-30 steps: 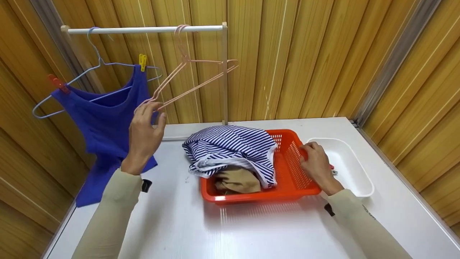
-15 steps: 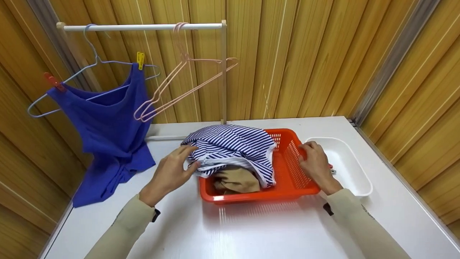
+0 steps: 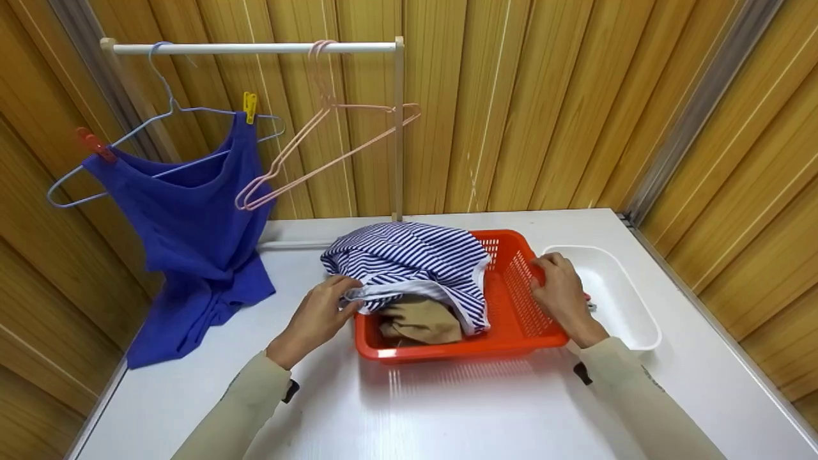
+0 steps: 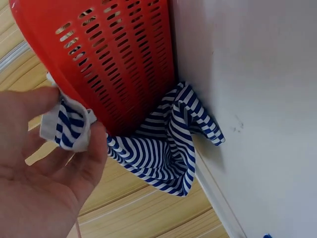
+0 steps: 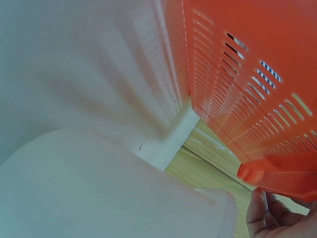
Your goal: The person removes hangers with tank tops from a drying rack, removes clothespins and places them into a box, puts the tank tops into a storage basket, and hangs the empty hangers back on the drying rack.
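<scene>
A navy-and-white striped shirt (image 3: 409, 255) lies bunched in the red plastic basket (image 3: 434, 351) and hangs over its left side. My left hand (image 3: 323, 313) has thumb and fingers curled about the shirt's white-edged end, which shows between them in the left wrist view; in that view the hand (image 4: 49, 168) sits beside the basket's rim. On the basket's right side, my right hand (image 3: 562, 294) grips the rim. The right wrist view catches fingertips (image 5: 257, 213) of that hand under the rim. A tan cloth (image 3: 425, 321) lies in the basket, partly beneath the shirt.
At the left a blue garment (image 3: 198, 217) hangs from a blue hanger, held by a red clothespin (image 3: 96, 145) and a yellow clothespin (image 3: 250, 107). Pink hangers (image 3: 287, 153) hang from the white rail (image 3: 255, 48). A white tray (image 3: 629, 294) stands right of the basket.
My left hand has come down from the pink hangers to the striped shirt and taken its edge. My right hand has stayed at the basket's rim.
</scene>
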The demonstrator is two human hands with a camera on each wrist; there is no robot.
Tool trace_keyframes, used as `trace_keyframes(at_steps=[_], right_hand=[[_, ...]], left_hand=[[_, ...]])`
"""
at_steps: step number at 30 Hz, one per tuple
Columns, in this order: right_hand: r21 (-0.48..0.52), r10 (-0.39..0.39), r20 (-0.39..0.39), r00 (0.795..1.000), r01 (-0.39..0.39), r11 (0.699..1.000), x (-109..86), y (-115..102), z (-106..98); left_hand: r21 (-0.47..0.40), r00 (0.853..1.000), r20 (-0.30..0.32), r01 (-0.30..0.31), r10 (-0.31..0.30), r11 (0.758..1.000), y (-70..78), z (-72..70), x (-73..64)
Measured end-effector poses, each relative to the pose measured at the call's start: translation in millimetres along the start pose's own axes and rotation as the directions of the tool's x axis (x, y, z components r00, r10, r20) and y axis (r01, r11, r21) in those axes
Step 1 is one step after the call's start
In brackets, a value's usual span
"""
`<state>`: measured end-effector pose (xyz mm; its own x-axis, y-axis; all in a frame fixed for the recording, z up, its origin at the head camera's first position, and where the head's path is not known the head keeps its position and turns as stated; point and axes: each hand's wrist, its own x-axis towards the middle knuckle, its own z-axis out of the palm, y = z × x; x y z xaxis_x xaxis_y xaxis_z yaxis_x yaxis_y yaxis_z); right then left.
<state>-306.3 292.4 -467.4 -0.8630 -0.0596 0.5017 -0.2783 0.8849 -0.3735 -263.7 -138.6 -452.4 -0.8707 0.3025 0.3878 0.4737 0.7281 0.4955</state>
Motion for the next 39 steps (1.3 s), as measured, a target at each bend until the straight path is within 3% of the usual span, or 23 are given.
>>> trace_keyframes(at_steps=[10, 18, 21, 25, 28, 30, 33, 36, 39], right_hand=[[0.0, 0.002, 0.01, 1.0, -0.002, 1.0, 0.7, 0, -2], [-0.004, 0.007, 0.01, 1.0, -0.007, 1.0, 0.3, -1, -1], [-0.003, -0.008, -0.002, 1.0, 0.008, 1.0, 0.0, 0, -1], [0.002, -0.015, -0.005, 1.0, 0.015, 1.0, -0.1, 0, -1], [0.006, 0.0, 0.016, 1.0, 0.0, 1.0, 0.3, 0, -1], [0.006, 0.008, 0.024, 1.0, -0.008, 1.0, 0.3, -1, -2], [0.009, 0.012, 0.02, 1.0, -0.012, 1.0, -0.1, -1, -2], [0.014, 0.006, 0.01, 1.0, -0.006, 1.0, -0.4, 0, -2], [0.018, 0.005, 0.009, 1.0, -0.005, 1.0, -0.4, -1, -1]], left_hand=[[-0.025, 0.989, -0.119, -0.093, 0.089, 0.995, 4.9, -5.7, 17.7], [-0.041, 0.966, -0.197, -0.176, 0.165, 0.983, 35.2, -12.4, 35.3], [-0.031, 0.961, -0.191, -0.207, 0.198, 0.978, 48.3, -8.1, 36.4], [0.0, 0.969, -0.101, -0.226, 0.225, 0.974, 60.0, 3.8, 30.8], [0.045, 0.971, 0.05, -0.237, 0.235, 0.97, 63.2, 12.4, 24.8], [0.1, 0.956, 0.17, -0.257, 0.238, 0.961, 64.4, 15.9, 21.2], [0.178, 0.92, 0.319, -0.294, 0.228, 0.939, 64.8, 19.1, 16.8], [0.182, 0.899, 0.384, -0.299, 0.212, 0.937, 63.5, 19.6, 14.6], [0.137, 0.899, 0.392, -0.268, 0.196, 0.954, 60.8, 12.7, 16.1]])
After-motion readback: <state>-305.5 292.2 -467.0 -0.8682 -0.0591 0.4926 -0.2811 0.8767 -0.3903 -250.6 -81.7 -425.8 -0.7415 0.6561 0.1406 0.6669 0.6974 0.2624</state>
